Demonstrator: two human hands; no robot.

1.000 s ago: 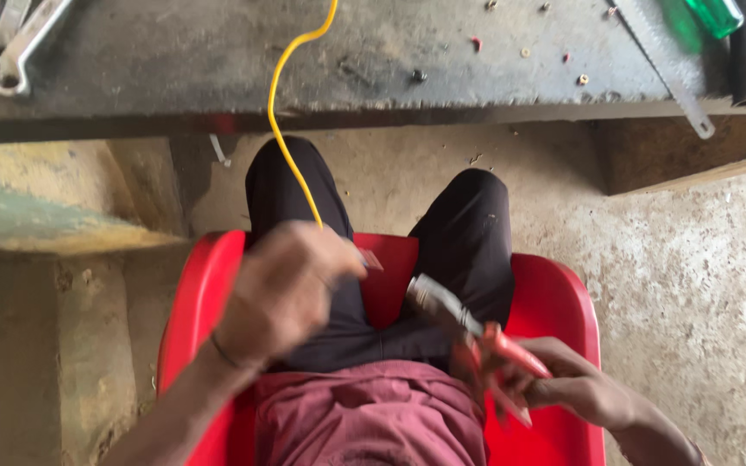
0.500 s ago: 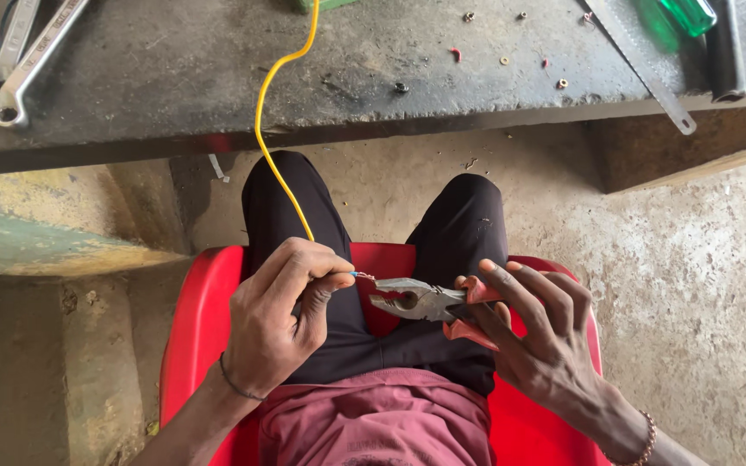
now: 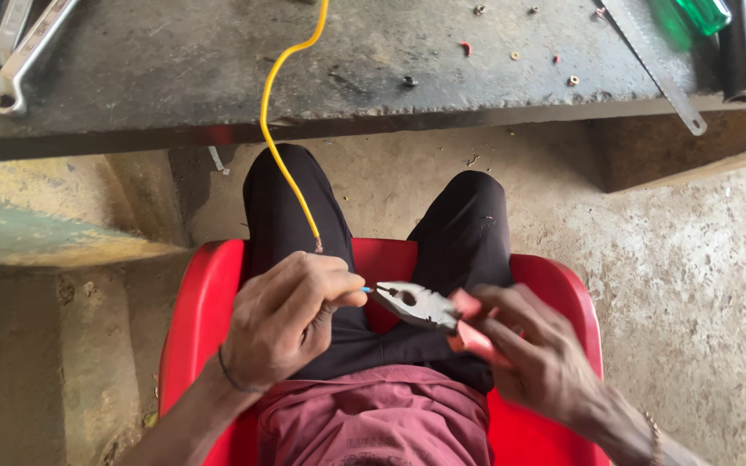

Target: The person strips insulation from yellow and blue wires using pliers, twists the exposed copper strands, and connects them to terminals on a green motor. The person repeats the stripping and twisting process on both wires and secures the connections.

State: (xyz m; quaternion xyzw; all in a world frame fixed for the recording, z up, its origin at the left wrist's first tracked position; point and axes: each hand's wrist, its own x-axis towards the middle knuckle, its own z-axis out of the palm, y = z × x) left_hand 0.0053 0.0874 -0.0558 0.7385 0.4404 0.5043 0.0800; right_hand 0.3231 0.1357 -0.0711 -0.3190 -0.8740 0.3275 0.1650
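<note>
Change: half a second ago the pliers (image 3: 414, 305) sat level with the right hand (image 3: 533, 358) splayed wide around the handles. Now the fingers have folded back round the red handles and the nose points straight at the left hand's fingertips.

A second ago: hands were well apart, pliers hanging low on the right. So they've come together fast.

Left hand (image 3: 291, 324): clenched, pinching a short blue-tipped bit of wire (image 3: 366, 290) between thumb and fingers. The tip just peeks out toward the pliers.

Right hand: wrapped on the pliers' handles, a bit motion-blurred. Jaws look nearly closed, right at the wire tip; can't tell if they're biting it yet.

What it means: my guess is the lining-up is done and the pliers are about to work on that wire end.

Yellow wire (image 3: 280, 147): runs off the bench (image 3: 174, 78), down between the knees, and ends just above the left hand, over the red chair (image 3: 196, 328).

Bench stuff: spanners (image 3: 23, 52) top left, a saw blade (image 3: 658, 65) and a green-handled screwdriver (image 3: 705, 12) top right, small screws and red bits scattered between.

Packages, labels, signs: none that I can see, just bare tools, a rough bench and a concrete floor (image 3: 692, 259).
</note>
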